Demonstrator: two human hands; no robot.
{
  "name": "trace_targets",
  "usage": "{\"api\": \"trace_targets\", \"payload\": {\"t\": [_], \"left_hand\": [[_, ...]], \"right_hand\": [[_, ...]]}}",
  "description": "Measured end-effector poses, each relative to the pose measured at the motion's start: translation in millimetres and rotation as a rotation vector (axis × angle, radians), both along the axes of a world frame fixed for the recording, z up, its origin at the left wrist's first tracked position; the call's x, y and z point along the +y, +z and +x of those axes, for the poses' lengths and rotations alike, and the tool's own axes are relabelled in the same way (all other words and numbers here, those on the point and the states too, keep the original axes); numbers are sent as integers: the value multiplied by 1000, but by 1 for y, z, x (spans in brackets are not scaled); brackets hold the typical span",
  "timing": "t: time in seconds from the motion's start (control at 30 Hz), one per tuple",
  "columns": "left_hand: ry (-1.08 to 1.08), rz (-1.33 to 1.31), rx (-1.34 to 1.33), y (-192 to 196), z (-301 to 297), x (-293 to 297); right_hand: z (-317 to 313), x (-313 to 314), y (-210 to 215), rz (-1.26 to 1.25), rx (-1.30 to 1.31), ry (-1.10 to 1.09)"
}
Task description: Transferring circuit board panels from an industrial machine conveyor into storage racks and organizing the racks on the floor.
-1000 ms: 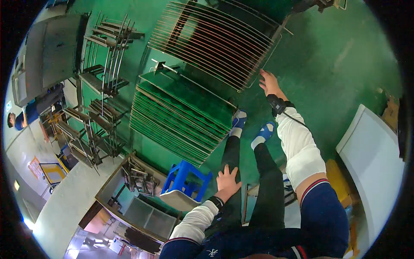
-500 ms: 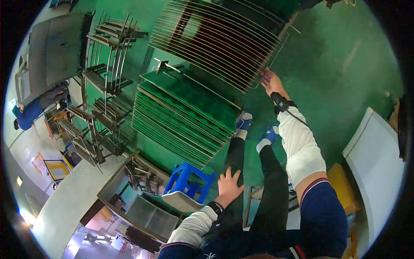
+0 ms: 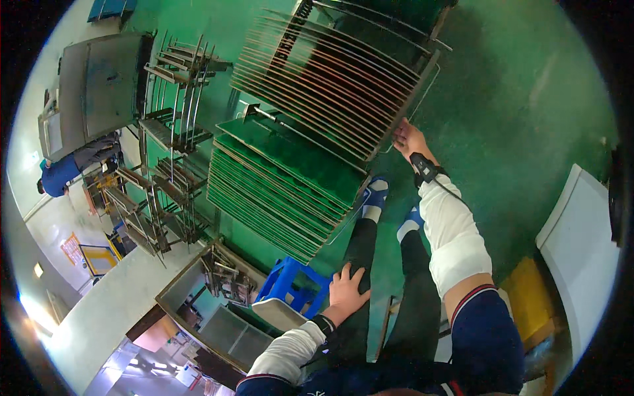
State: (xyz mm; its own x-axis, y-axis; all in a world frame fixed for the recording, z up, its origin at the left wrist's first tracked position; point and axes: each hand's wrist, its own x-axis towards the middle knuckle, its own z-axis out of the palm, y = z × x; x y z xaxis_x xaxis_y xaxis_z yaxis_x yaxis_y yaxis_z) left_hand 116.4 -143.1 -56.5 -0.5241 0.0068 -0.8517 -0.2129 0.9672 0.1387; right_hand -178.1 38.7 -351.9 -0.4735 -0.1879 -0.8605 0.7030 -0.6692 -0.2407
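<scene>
A drying rack with a stack of raised wire shelves (image 3: 330, 86) stands in front of me. Beneath it lies a lower stack of shelves (image 3: 277, 188) with a green surface showing through. At the right front corner of the raised stack is my right hand (image 3: 411, 138), its fingers curled round the shelf edge next to a bent wire handle. The fingertips are partly hidden. My left hand (image 3: 348, 290) rests on my left knee, fingers spread and holding nothing.
Beside my left hand is a blue stool (image 3: 290, 290) with a pale seat. Metal racks (image 3: 172, 132) stand to the left, past them a person in blue (image 3: 63, 173) bends over. A box of metal parts (image 3: 221, 277) sits lower left. A white panel (image 3: 574, 257) leans at right.
The raised shelves have come down closer to the lower stack, and a gap now shows above them. My right hand has moved down with them. The left hand stays on the knee.
</scene>
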Motion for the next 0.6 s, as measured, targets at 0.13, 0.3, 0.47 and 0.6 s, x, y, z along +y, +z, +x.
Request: {"api": "trace_targets", "payload": {"t": [0.13,0.3,0.47,0.6], "left_hand": [[-20,-3,-16,-1,-4,5],[-53,-31,-16,2,-6,7],[-120,-9,-8,1,-11,18],[-163,-20,-15,0,-7,24]], "right_hand": [[15,27,2,115,-57,18],[32,62,18,262,-91,81],[77,134,-8,300,0,98],[112,164,-4,343,-66,98]]}}
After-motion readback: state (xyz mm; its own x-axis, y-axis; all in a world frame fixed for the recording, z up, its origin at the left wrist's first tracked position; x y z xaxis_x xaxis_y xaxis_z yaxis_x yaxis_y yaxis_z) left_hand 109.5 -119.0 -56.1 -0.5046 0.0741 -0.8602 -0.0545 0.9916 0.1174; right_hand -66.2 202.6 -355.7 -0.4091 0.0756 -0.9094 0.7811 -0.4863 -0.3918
